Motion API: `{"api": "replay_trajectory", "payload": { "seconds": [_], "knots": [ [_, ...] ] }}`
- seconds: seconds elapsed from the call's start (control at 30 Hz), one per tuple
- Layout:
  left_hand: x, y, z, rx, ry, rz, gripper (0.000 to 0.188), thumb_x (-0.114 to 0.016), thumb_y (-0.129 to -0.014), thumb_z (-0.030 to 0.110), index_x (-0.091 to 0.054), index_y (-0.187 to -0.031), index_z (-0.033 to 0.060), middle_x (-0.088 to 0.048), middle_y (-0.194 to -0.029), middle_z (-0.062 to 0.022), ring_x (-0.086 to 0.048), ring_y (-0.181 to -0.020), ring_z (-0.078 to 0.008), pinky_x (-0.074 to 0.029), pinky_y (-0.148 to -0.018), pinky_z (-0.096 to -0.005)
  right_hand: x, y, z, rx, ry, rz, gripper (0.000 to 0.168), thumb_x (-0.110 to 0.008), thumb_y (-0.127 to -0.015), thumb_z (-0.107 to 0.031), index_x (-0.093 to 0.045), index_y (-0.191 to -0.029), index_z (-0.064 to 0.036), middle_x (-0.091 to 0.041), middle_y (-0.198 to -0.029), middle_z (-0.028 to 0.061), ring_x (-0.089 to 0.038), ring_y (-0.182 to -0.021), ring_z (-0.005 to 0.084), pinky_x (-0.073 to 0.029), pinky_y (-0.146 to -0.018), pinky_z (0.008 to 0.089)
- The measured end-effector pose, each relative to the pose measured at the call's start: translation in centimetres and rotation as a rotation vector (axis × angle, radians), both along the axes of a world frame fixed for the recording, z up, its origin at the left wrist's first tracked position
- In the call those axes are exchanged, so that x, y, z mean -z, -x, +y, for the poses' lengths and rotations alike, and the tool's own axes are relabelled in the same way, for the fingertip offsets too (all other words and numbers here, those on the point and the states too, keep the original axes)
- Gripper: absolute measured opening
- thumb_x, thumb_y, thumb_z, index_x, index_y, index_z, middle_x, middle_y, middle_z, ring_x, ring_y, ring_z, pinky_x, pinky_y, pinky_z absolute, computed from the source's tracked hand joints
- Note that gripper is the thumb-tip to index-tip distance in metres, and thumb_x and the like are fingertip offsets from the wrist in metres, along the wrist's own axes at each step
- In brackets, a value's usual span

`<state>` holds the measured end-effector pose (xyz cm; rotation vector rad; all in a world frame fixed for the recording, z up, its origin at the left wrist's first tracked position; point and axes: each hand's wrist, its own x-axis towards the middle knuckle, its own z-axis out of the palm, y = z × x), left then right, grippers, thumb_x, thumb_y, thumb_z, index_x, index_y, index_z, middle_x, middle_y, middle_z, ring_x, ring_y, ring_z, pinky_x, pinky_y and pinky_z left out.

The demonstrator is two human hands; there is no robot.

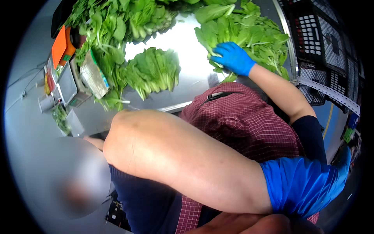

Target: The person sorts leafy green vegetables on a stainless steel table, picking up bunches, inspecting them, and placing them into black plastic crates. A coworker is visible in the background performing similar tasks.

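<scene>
My right hand (233, 58), in a blue glove, lies at the near left edge of a heap of leafy greens (251, 32). Its fingers close over pale stems there. My left forearm crosses the foreground with the elbow out to the left. At its end, my left hand (306, 184), also blue-gloved, is folded back close to my head; its fingers are mostly hidden. A neat bunch of greens (155, 70) rests on the shiny metal table (190, 70), left of my right hand. More loose greens (117, 26) are piled at the far left.
Along the table's left side stand an orange device (60, 46), a grey weighing scale (68, 83), a silvery packet (93, 76) and bagged greens (61, 118). Another person's hand (95, 142) shows at lower left. Black plastic crates (309, 38) are stacked beyond the right edge.
</scene>
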<state>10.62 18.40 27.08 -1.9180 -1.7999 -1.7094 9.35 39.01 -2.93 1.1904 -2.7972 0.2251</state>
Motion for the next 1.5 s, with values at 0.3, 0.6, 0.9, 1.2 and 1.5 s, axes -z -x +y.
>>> {"api": "replay_trajectory", "payload": {
  "seconds": [0.3,0.6,0.9,1.2,1.5],
  "knots": [
    [0.3,-0.7,-1.6,-0.059,0.056,0.070,0.035,-0.059,-0.087,0.029,-0.059,-0.112,0.0048,-0.060,-0.108,-0.0151,-0.060,-0.097,-0.0325,-0.048,-0.081,-0.0381,-3.3,-2.1,0.4,0.045,0.097,-0.103,0.021,-0.062,-0.081,-0.026,-0.063,-0.099,-0.016,-0.061,-0.104,0.0071,-0.056,-0.104,0.0278,-0.041,-0.095,0.0432],
    [0.6,-0.2,-1.6,-0.111,0.140,0.109,0.038,-0.061,-0.086,0.028,-0.058,-0.115,0.0049,-0.060,-0.112,-0.0152,-0.059,-0.100,-0.0325,-0.048,-0.084,-0.0385,2.4,13.5,8.5,0.603,0.123,-0.061,0.038,-0.065,-0.072,-0.017,-0.059,-0.108,-0.008,-0.060,-0.105,0.0183,-0.058,-0.096,0.0356,-0.047,-0.084,0.0431],
    [8.7,1.6,-2.4,-0.416,0.314,-0.099,0.041,-0.063,-0.084,0.028,-0.057,-0.118,0.0050,-0.060,-0.116,-0.0154,-0.059,-0.103,-0.0326,-0.047,-0.087,-0.0390,1.5,17.1,9.5,0.733,-0.119,-0.197,0.019,-0.051,-0.078,-0.015,-0.065,-0.089,-0.009,-0.065,-0.095,0.0184,-0.063,-0.089,0.0355,-0.050,-0.077,0.0445],
    [34.9,-1.8,-2.0,-0.727,0.691,-1.024,0.050,-0.063,-0.084,0.029,-0.052,-0.122,-0.0006,-0.060,-0.114,-0.0217,-0.062,-0.096,-0.0294,-0.049,-0.084,-0.0377,-10.3,13.8,10.5,0.246,-0.162,0.186,0.023,-0.068,-0.074,-0.009,-0.063,-0.096,-0.010,-0.062,-0.091,0.0080,-0.059,-0.086,0.0304,-0.048,-0.075,0.0371],
    [34.6,-1.1,1.0,-0.579,0.830,-0.825,0.065,-0.063,-0.082,0.039,-0.042,-0.132,0.0039,-0.054,-0.118,-0.0233,-0.059,-0.100,-0.0347,-0.048,-0.084,-0.0416,-14.8,9.4,12.4,0.672,0.315,0.050,0.022,-0.073,-0.077,-0.018,-0.065,-0.096,-0.011,-0.063,-0.080,0.0077,-0.060,-0.067,0.0181,-0.048,-0.062,0.0295]
  ]
}}
